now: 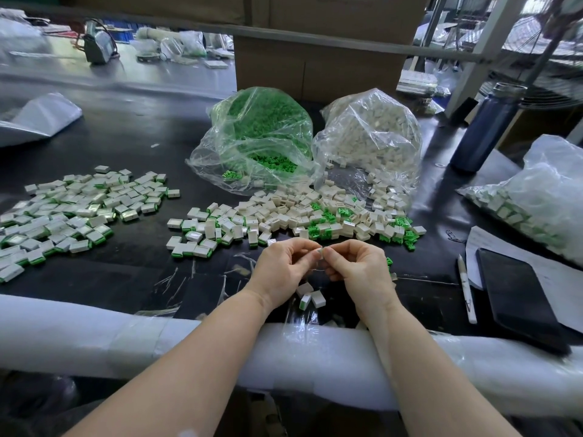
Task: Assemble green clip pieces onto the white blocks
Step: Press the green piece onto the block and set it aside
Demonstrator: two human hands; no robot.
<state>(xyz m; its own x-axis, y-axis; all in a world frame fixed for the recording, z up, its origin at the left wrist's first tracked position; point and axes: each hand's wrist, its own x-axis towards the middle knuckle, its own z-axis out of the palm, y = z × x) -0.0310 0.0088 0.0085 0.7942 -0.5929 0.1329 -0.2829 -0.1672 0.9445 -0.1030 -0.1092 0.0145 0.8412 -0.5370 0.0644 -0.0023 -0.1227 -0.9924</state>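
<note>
Fingertips (316,251) of both hands meet over the near edge of the black table (132,272), pinching one small white block (321,253) between them; it is mostly hidden, and I cannot tell whether a green clip is on it. The left hand (280,272) has thumb and forefinger curled onto the piece from the left, and the right hand (359,272) closes on it the same way from the right. Just below the hands lie three loose blocks (310,296), one showing a green edge. Beyond the knuckles spreads a mixed heap of white blocks and green clips (315,216), spilling from two clear bags: a bag of green clips (262,137) and, touching it on the right, a bag of white blocks (372,137). Far to the left sits a wide pile of assembled blocks (69,212) with green bases. On the right lie a dark phone (517,298) on paper, a white pen (467,288) beside it, and a dark blue bottle (485,127) standing upright farther back. White foam padding (94,335) wraps the table's front edge under both forearms.
</note>
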